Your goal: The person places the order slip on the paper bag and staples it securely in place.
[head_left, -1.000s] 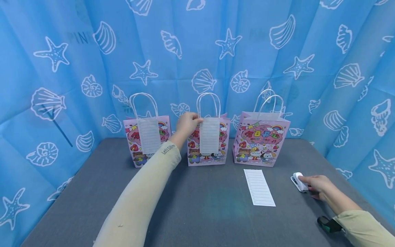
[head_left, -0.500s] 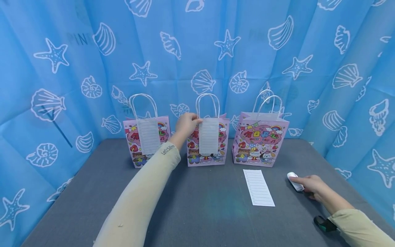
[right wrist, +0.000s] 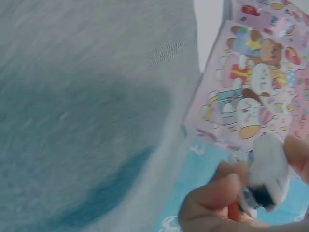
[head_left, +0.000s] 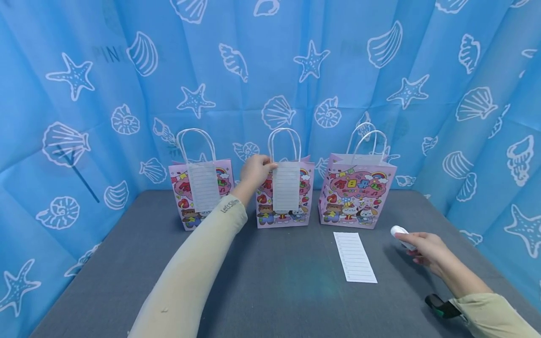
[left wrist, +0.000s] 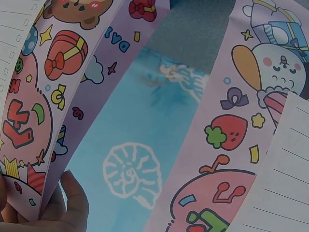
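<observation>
From here, the step in hand looks like fastening the middle slip (head_left: pixel 286 187) — lined paper hanging near frame centre on the front of the middle bag (head_left: pixel 265 215). The left hand (head_left: pixel 255 169) pinches that bag's upper left rim between thumb and fingers, right beside the paper; I can't tell whether the slip's corner is caught too. Toward the right edge, the right hand (head_left: pixel 431 252) pinches a small white stapler (head_left: pixel 399 231), held clear above the table (head_left: pixel 296 305). The next move, I'd judge, calls for bringing it to the slip's top edge while the bag is held steady. Left of centre, the left bag (head_left: pixel 183 203) bears the left slip (head_left: pixel 204 185); right of centre, the right bag (head_left: pixel 356 197) shows none, with a loose slip (head_left: pixel 355 257) lying flat just in front. The table is dark grey, and a blue curtain (head_left: pixel 253 56) — white starfish and shells — fills the upper half.
</observation>
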A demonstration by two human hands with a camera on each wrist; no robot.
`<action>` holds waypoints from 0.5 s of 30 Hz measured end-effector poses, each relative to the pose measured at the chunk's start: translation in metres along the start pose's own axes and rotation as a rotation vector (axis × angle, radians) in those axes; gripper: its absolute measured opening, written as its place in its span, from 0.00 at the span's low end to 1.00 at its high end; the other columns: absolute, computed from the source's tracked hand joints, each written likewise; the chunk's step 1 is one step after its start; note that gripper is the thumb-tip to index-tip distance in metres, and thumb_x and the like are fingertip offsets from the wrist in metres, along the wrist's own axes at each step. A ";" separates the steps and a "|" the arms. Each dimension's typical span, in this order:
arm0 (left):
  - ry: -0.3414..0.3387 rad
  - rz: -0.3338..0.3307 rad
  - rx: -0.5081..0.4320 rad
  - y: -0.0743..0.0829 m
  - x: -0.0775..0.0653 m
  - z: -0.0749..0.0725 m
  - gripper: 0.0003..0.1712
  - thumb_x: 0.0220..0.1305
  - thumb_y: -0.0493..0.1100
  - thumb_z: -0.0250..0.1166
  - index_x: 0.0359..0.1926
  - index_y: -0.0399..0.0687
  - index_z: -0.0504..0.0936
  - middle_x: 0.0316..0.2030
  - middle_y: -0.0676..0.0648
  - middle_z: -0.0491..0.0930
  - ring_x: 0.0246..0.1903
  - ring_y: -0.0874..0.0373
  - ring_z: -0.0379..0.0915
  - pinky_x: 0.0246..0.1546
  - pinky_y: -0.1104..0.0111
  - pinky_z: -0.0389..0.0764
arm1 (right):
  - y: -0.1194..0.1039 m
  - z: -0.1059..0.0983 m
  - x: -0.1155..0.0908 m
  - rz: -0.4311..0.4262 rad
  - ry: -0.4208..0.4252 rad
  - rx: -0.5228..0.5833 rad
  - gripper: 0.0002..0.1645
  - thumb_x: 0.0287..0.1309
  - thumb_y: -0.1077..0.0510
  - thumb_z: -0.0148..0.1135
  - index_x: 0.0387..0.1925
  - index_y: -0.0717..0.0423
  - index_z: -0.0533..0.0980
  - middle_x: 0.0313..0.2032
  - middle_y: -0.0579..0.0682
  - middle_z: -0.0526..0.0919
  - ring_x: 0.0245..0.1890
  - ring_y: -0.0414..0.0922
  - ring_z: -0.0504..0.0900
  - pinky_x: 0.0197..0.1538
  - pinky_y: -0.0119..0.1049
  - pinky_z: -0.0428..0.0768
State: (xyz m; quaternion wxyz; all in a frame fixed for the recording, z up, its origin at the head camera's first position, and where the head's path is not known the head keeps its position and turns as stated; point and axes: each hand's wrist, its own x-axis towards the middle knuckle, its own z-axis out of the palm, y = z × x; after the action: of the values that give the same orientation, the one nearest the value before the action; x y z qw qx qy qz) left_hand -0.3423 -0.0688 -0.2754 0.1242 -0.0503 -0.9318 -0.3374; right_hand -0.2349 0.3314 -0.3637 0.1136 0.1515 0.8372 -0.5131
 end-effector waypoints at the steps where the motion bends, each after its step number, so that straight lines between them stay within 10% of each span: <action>1: 0.001 0.001 0.005 0.000 0.000 0.000 0.20 0.69 0.52 0.60 0.24 0.45 0.73 0.20 0.51 0.64 0.22 0.58 0.58 0.25 0.70 0.61 | -0.002 0.000 -0.001 -0.012 0.003 0.018 0.46 0.65 0.42 0.57 0.61 0.80 0.55 0.36 0.49 0.75 0.30 0.42 0.73 0.32 0.34 0.76; 15: -0.002 -0.021 -0.020 0.001 -0.001 0.000 0.15 0.68 0.52 0.60 0.34 0.45 0.82 0.26 0.50 0.74 0.26 0.58 0.63 0.28 0.70 0.64 | -0.021 0.011 -0.011 -0.094 -0.025 0.369 0.41 0.63 0.46 0.63 0.63 0.69 0.58 0.31 0.39 0.74 0.31 0.39 0.69 0.32 0.31 0.73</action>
State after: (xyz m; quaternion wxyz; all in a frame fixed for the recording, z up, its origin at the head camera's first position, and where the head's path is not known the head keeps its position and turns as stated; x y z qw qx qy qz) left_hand -0.3414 -0.0681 -0.2748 0.1194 -0.0422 -0.9290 -0.3478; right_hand -0.2321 0.3110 -0.3474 0.0702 0.1242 0.7335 -0.6645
